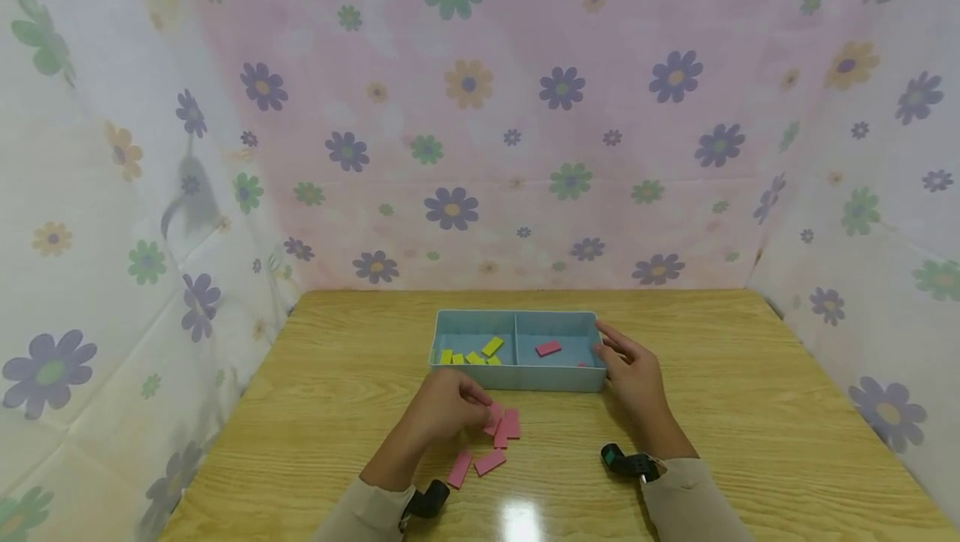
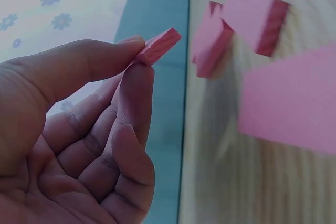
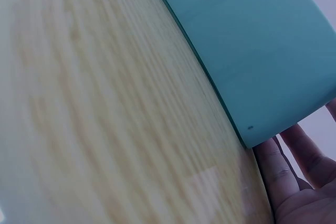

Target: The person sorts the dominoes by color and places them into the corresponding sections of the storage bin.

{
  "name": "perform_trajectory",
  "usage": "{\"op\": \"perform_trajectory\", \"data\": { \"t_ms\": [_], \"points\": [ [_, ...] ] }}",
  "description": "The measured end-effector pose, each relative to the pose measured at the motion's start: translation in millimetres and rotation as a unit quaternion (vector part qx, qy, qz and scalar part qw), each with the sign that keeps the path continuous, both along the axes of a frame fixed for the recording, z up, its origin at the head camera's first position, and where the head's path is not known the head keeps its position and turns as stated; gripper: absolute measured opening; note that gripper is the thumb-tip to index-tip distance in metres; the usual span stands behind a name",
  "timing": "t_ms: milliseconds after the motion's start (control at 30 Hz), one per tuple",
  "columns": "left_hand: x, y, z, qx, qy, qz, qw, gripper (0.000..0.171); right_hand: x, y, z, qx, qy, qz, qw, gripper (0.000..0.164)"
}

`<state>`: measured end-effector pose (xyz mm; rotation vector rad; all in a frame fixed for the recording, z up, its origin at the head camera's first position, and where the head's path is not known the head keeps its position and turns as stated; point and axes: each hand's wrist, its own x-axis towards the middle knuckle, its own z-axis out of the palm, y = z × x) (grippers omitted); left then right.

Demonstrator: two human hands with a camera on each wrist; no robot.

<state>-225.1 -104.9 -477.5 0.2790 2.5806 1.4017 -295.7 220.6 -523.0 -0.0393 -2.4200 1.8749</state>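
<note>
Between thumb and index finger, my left hand (image 1: 441, 405) pinches a small pink block (image 2: 161, 46), held up in front of the blue box. Several more pink blocks (image 1: 490, 463) lie on the table beside and below that hand. The light-blue two-compartment box (image 1: 525, 378) stands just beyond. My right hand (image 1: 639, 378) rests against its right end with fairly straight fingers (image 3: 277, 174). Yellow blocks (image 1: 492, 347) lie in the left compartment. A pink block (image 1: 548, 348) lies in the right one, with a bit of another showing above the front wall.
The wood-grain table (image 1: 750, 409) reaches back to a flower-patterned cloth (image 1: 517, 108), which also hangs along both sides. A black strap device (image 1: 626, 463) sits on my right wrist, and a similar one (image 1: 429, 499) on my left.
</note>
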Motion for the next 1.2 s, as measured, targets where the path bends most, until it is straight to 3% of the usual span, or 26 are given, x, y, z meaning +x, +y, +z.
{"op": "perform_trajectory", "data": {
  "t_ms": [100, 633, 933, 1200],
  "points": [
    [-3.9, 2, 3.6, 0.001, 0.011, -0.003, 0.9999, 0.007, -3.5, 1, -7.8, 0.011, 0.013, -0.004, 1.000, 0.044],
    [-19.0, 14, 23.6, 0.016, 0.009, 0.009, 0.9998, 0.006, -3.5, 1, -7.0, -0.003, 0.008, -0.006, 1.000, 0.044],
    [-26.2, 16, 35.7, 0.021, 0.031, 0.020, 0.9991, 0.007, -5.4, 3, -8.6, 0.002, 0.004, 0.002, 1.000, 0.046],
    [-29.6, 20, 39.8, 0.030, 0.017, 0.029, 0.9990, 0.004, -6.2, 4, -7.9, 0.000, -0.007, 0.003, 1.000, 0.047]
  ]
}}
